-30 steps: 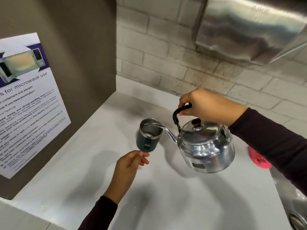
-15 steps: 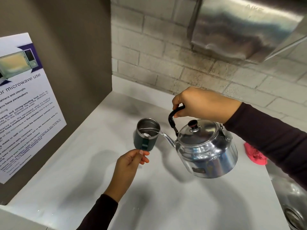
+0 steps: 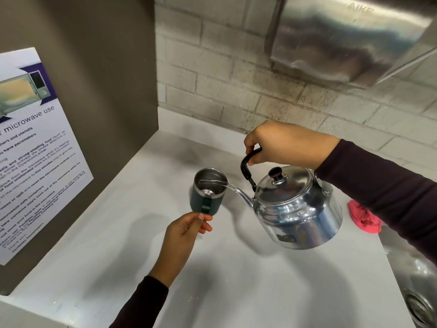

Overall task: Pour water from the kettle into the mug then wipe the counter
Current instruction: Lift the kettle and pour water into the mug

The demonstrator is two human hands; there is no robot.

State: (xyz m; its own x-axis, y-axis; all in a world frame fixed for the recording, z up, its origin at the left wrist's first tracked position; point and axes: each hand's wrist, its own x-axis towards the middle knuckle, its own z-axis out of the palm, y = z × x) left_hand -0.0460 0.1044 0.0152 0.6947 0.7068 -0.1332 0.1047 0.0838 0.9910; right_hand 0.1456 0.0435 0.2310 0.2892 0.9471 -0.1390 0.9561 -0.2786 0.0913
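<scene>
The counter (image 3: 236,280) is white and smooth, with a pale brick wall (image 3: 212,74) behind it. A poster (image 3: 35,150) about microwave use hangs on the brown panel at the left, and a shiny metal box (image 3: 343,36) sticks out of the wall up high. A pink cloth (image 3: 364,217) lies on the counter near a metal sink (image 3: 418,292) at the right.

The kettle (image 3: 298,207) is silver and shiny, with a black handle and a dark knob on its lid. It is up in the air, tipped to the left. A thin stream of water (image 3: 217,184) runs from its spout into the mug (image 3: 208,192) (dark green outside, metal inside), which stands on the counter.

The right hand (image 3: 286,144) is wrapped tight around the kettle's handle. The left hand (image 3: 186,235) pinches the mug's handle with its fingertips (image 3: 203,217) close together.
</scene>
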